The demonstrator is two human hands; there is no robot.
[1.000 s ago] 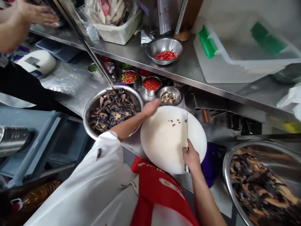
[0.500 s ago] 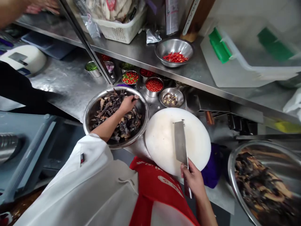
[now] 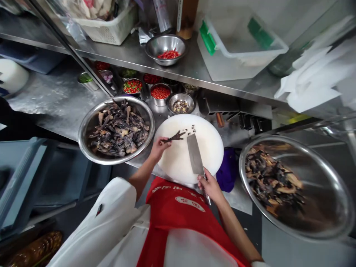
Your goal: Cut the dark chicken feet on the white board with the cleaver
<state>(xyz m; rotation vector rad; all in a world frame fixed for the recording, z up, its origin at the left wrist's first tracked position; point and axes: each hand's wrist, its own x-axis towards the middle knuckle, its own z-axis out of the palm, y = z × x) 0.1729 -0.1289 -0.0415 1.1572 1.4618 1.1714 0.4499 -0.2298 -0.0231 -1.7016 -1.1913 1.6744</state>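
My left hand [image 3: 159, 149] is closed on the leg end of a dark chicken foot [image 3: 176, 137]. Its spread toes lie over the upper left of the round white cutting board [image 3: 174, 167]. Fingers of my right hand [image 3: 210, 185] wrap the handle of a cleaver [image 3: 195, 155], whose broad blade rests flat or nearly so over the board. Small dark cut bits [image 3: 191, 129] lie by the blade's far end. Left of the board, a steel bowl [image 3: 83, 142] holds a heap of dark chicken feet [image 3: 119, 128].
A large steel bowl [image 3: 330, 174] with dark and tan pieces stands at right. Small steel cups of chopped peppers [image 3: 160, 92] and a small bowl [image 3: 181, 104] line the back. Above them runs a steel shelf [image 3: 122, 61] with a pepper bowl [image 3: 167, 46] and a clear bin [image 3: 239, 55].
My left hand has come out of the left bowl with a chicken foot and moved right to the board. The cleaver stays in my right hand. The view has turned right.
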